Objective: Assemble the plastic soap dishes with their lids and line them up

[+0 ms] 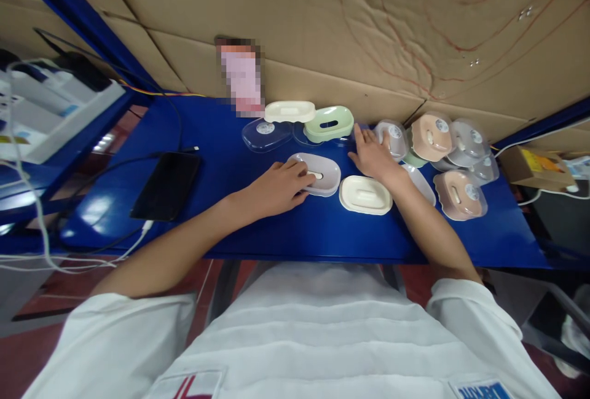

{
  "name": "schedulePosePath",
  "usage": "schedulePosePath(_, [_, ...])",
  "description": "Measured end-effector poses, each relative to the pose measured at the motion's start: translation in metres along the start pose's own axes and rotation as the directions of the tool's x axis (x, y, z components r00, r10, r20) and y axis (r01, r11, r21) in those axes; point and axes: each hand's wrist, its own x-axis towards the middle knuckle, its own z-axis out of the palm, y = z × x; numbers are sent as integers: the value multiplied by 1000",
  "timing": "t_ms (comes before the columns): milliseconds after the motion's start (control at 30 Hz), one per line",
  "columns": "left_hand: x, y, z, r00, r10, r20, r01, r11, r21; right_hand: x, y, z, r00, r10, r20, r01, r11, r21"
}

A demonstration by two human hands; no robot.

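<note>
My left hand (pixel 284 189) is closed over the left end of a pale lilac oval soap dish (pixel 329 181). A small cream-coloured bar (pixel 315 174) lies in that dish, beside my fingertips. My right hand (pixel 372 154) rests farther right with its fingers apart, between a light green dish (pixel 338 130) and a clear-lidded lilac box (pixel 395 141). It seems to hold nothing; whether it touches the lidded box I cannot tell. Between my forearms lies a cream oval piece (pixel 365 195) with a raised middle. Another cream piece (pixel 289 111) sits at the back, partly over a clear lid (pixel 265 136).
Lidded peach boxes (pixel 431 136) and clear lids (pixel 468 141) are piled at the right, with another peach box (pixel 461 195) in front. A black phone (pixel 166 185) with a cable lies left on the blue table (pixel 258 236). Cardboard (pixel 313 30) walls the back.
</note>
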Motion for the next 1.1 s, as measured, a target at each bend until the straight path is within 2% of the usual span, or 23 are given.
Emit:
schedulePosePath(167, [-2, -1, -7, 996, -19, 88, 30, 993, -115, -2, -7, 7, 999, -24, -43, 23, 1000, -17])
schedulePosePath(333, [-3, -8, -2, 997, -81, 19, 83, 974, -211, -1, -3, -10, 993, -56, 108, 53, 998, 33])
schedulePosePath(467, [-1, -20, 6, 989, -142, -30, 121, 918, -378, -6, 5, -33, 979, -138, 150, 113, 980, 165])
schedulePosePath(600, [3, -25, 11, 984, -169, -59, 124, 883, -454, -27, 3, -50, 949, -299, 100, 240, 891, 384])
schedulePosePath(733, [5, -22, 16, 983, -170, -72, 116, 872, -476, -56, -19, -41, 913, -406, -36, 364, 771, 523])
schedulePosePath(933, [5, -24, 22, 988, -137, -66, 91, 879, -468, -75, -53, -12, 895, -441, -63, 435, 836, 334])
schedulePosePath(1100, [6, -25, 18, 987, -155, -36, 124, 890, -439, -74, -56, -9, 875, -480, -71, 481, 838, 259])
